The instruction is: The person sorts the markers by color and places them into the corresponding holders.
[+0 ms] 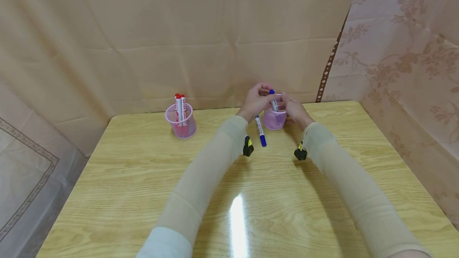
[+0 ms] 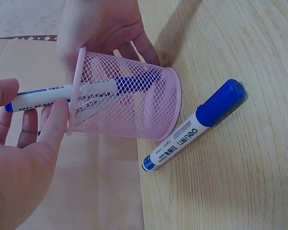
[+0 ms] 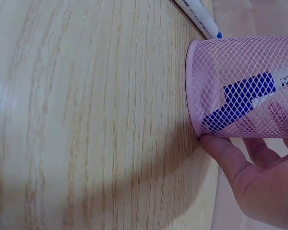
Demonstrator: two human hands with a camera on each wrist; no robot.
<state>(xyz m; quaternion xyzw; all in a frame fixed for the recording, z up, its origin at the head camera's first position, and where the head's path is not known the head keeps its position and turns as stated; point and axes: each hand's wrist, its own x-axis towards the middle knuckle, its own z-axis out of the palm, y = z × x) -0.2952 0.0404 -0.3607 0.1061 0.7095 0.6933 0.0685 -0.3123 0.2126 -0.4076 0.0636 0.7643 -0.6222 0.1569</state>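
My left hand (image 1: 254, 102) pinches a white whiteboard marker (image 2: 41, 97) with a blue cap, its cap end down inside the pink mesh pen cup (image 2: 172, 108). Another blue-capped marker (image 3: 225, 116) leans inside the same cup. Around the far right side of this upright cup, my right hand (image 1: 296, 114) holds it, fingers against the mesh and one by the base in the right wrist view. Part of that hand is hidden behind the cup. A third blue marker (image 2: 185, 136), lettered "deli", lies on the table just beside the cup.
A second pink mesh cup (image 1: 191, 126) stands to the left near the table's back edge, with several red-capped markers (image 1: 180, 108) upright in it. The wood-grain table (image 1: 143, 178) meets a beige curtain (image 1: 150, 51) at the back.
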